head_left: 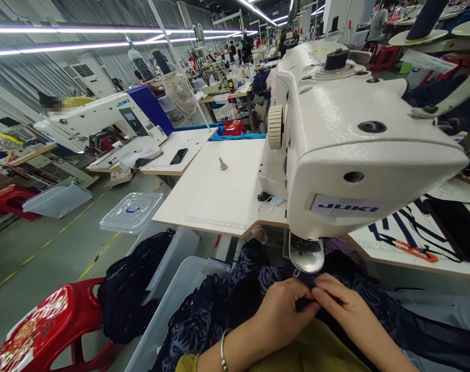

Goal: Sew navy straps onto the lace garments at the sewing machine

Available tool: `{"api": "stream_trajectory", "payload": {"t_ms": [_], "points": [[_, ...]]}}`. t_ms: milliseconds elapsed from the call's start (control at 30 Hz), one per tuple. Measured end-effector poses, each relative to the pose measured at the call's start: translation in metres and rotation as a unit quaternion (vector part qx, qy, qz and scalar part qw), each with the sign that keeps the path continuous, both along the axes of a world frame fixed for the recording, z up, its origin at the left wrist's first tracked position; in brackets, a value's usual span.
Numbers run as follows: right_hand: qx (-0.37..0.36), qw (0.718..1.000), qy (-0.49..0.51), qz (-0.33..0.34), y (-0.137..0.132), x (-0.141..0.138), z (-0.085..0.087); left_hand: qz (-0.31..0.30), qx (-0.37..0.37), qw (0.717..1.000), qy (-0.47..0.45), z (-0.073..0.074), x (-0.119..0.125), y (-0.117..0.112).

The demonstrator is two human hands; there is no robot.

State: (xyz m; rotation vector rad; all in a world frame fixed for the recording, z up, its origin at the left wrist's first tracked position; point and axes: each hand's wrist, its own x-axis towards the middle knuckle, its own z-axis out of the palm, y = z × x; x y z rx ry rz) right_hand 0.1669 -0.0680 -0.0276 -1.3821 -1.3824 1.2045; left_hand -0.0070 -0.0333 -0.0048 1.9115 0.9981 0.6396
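Note:
Just below the head of a white JUKI sewing machine [374, 155], my two hands meet in front of my lap. My left hand [279, 312] is closed, thumb and fingers pinching a small dark navy strip of fabric [306, 279]. My right hand [343, 302] pinches the same piece from the other side, and the fingertips nearly touch. A small metal ring [296, 273] shows at the strip's left end. Right above it is the machine's shiny rounded metal plate [307, 256]. Dark patterned lace garments [198, 315] lie across my lap. My fingers hide part of the strip.
The white tabletop [219, 191] holds a small metal key-like piece [223, 164]. Orange-handled scissors [415, 250], dark straps and a black tablet [457, 227] lie at right. A clear bin [153, 336] and a red stool [44, 325] stand at left.

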Motion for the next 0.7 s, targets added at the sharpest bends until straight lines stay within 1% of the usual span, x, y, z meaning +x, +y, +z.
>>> {"api": "stream_trajectory", "payload": {"t_ms": [67,133,167,200,233,300,333,400,467,533,600,700], "points": [[-0.039,0.993,0.084,-0.067,-0.004,-0.007,-0.005,-0.004,0.032,0.999,0.021,0.003,0.001,-0.001],[-0.079,0.970,0.189,-0.129,-0.010,-0.013,-0.012,-0.012,0.062,0.997,0.041,0.004,0.001,-0.001],[-0.093,0.957,0.234,-0.145,-0.012,-0.014,-0.015,-0.019,0.078,0.996,0.050,0.005,0.001,-0.001],[-0.101,0.948,0.266,-0.145,-0.014,-0.014,-0.017,-0.026,0.093,0.993,0.060,0.004,0.001,-0.001],[-0.106,0.945,0.280,-0.130,-0.016,-0.013,-0.018,-0.035,0.109,0.991,0.069,0.004,0.001,-0.002],[-0.100,0.955,0.264,-0.087,-0.017,-0.008,-0.017,-0.052,0.138,0.985,0.085,0.003,0.001,-0.002],[-0.090,0.966,0.234,-0.069,-0.017,-0.005,-0.015,-0.059,0.151,0.983,0.091,0.003,0.001,-0.002],[-0.053,0.985,0.148,-0.063,-0.017,0.000,-0.012,-0.069,0.174,0.977,0.099,0.004,0.001,-0.003],[0.014,0.992,0.079,-0.095,-0.018,0.003,-0.011,-0.073,0.209,0.968,0.116,0.006,0.003,-0.003],[0.096,0.985,0.056,-0.134,-0.019,0.003,-0.012,-0.071,0.249,0.956,0.140,0.009,0.004,-0.004],[0.169,0.972,0.050,-0.155,-0.019,0.001,-0.012,-0.069,0.278,0.945,0.161,0.012,0.005,-0.005],[0.235,0.958,0.022,-0.159,-0.019,0.001,-0.012,-0.074,0.298,0.935,0.178,0.014,0.005,-0.006]]}}
